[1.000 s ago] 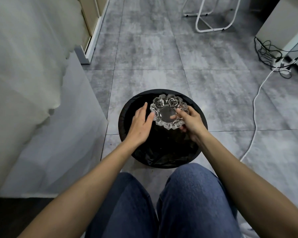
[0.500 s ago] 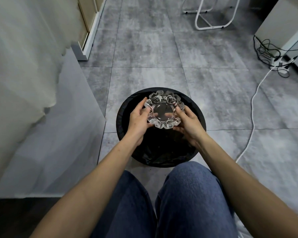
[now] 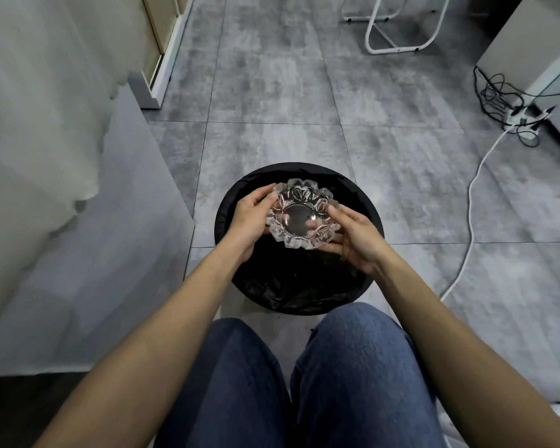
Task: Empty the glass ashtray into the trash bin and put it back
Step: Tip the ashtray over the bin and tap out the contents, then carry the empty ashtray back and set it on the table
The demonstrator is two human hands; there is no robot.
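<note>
- Head view: glass ashtray (image 3: 303, 213) is held directly above the trash bin (image 3: 374, 218), bowl facing up, apparently emptied.
- Left hand (image 3: 248, 218) and right hand (image 3: 358, 236) are each clamped on opposite rims of the ashtray; neither is nearer.
- Bin stands on grey tiled floor (image 3: 272, 92); a white cable (image 3: 469, 202) runs right of the bin.
</note>
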